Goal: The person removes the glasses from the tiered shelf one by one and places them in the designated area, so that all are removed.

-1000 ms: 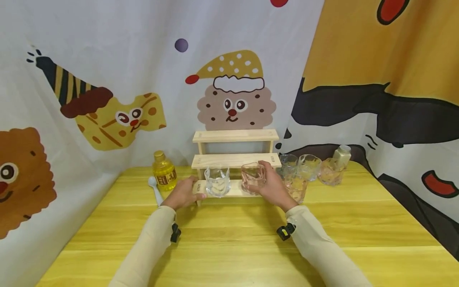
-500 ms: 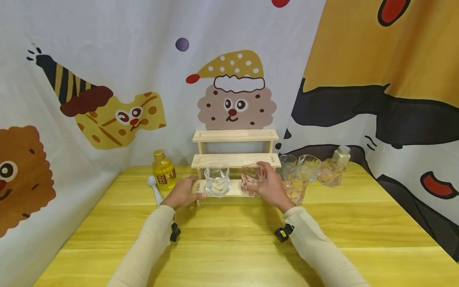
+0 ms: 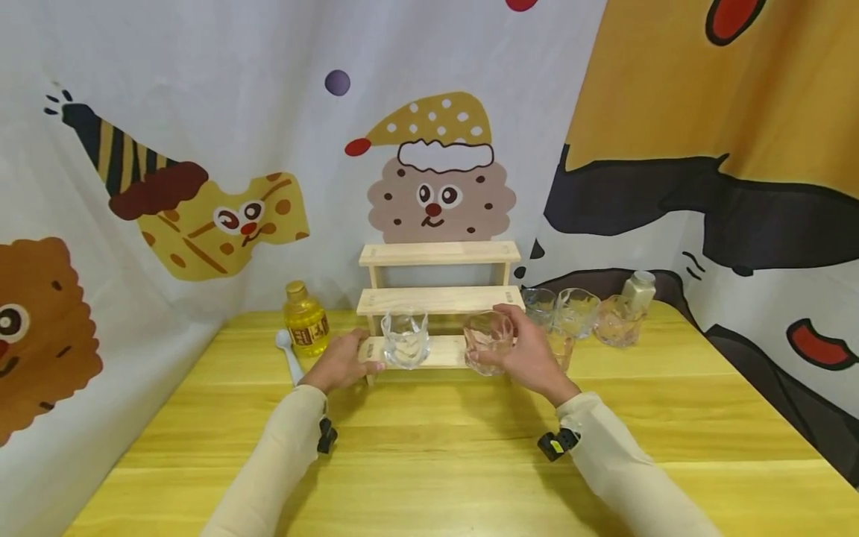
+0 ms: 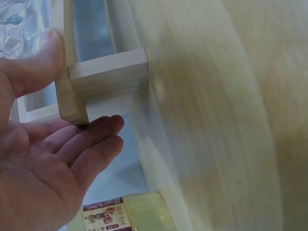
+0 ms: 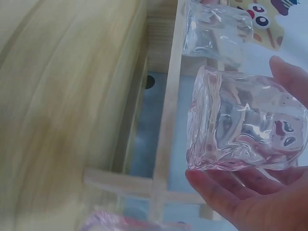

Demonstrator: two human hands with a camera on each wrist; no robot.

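while the left hand (image 3: 344,363) steadies the wooden rack (image 3: 439,297), the right hand (image 3: 530,350) holds an empty pink glass (image 3: 488,341).

Yellow wooden table (image 3: 429,447) bearing stepped wooden rack (image 3: 439,298), yellow bottle (image 3: 306,328), white spoon (image 3: 288,354), cluster of glasses (image 3: 577,317), white-capped bottle (image 3: 639,289); clear glass (image 3: 406,339) on rack's lowest step

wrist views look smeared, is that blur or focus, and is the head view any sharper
Left wrist view: tabletop streaked with blur, left hand on the wooden shelf fairly crisp. Right wrist view: table smeared likewise, pink glass sharp with glare spots. Head view: sharp, evenly lit, edges bowed.
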